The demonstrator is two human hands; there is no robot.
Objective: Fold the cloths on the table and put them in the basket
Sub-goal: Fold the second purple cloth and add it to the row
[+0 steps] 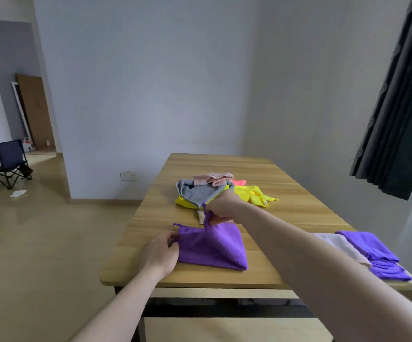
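Note:
A purple cloth [214,248] lies near the front left of the wooden table [261,174]. My left hand [160,253] pinches its left edge down by the table's side. My right hand [222,206] grips a far corner of the same cloth and lifts it above the table, so the cloth rises like a tent. Behind it sits a heap of loose cloths [207,191]: grey, pink, yellow and a bit of red. At the right edge lie a purple cloth [372,250] and a pale pink cloth [340,248], laid flat. No basket is in view.
A bench or lower board [224,327] stands under the table's front edge. A dark curtain [397,107] hangs at the right. A folding chair [9,161] stands far left on the open floor, with boards leaning on the wall behind it.

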